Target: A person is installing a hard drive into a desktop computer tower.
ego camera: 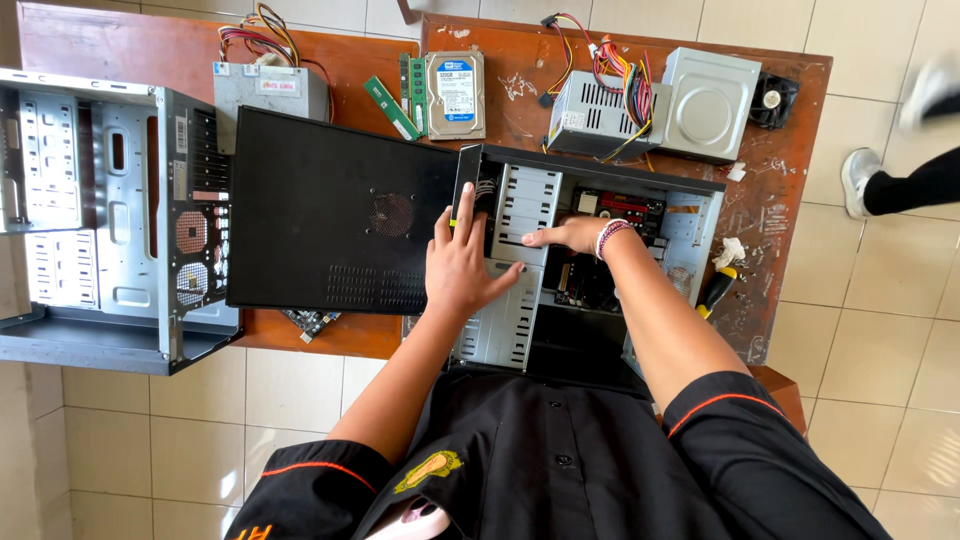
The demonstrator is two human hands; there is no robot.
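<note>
The left hand lies flat and open on the front edge of the open computer case, fingers spread and pointing away from the body, the thumb stretched toward the right across the grey drive cage; it grips nothing, only presses down. Its forearm runs straight back to the black shirt. The right hand reaches inside the case just beside the left thumb, palm down, fingers extended leftward onto the drive cage, and whether they pinch anything there cannot be told. A beaded bracelet circles the right wrist, and that forearm slants down to the right. Under and behind the right hand sits the circuit board on the case floor. Left of the left hand, touching the case, lies the black side panel, flat on the brown table. Farther left stands a second, empty grey case. Beyond the left hand's fingertips lie a hard drive and 2 green memory sticks. Beyond the right hand sit a power supply with coloured wires, and a grey disc drive. Right of the right forearm rests a yellow-and-black screwdriver.
</note>
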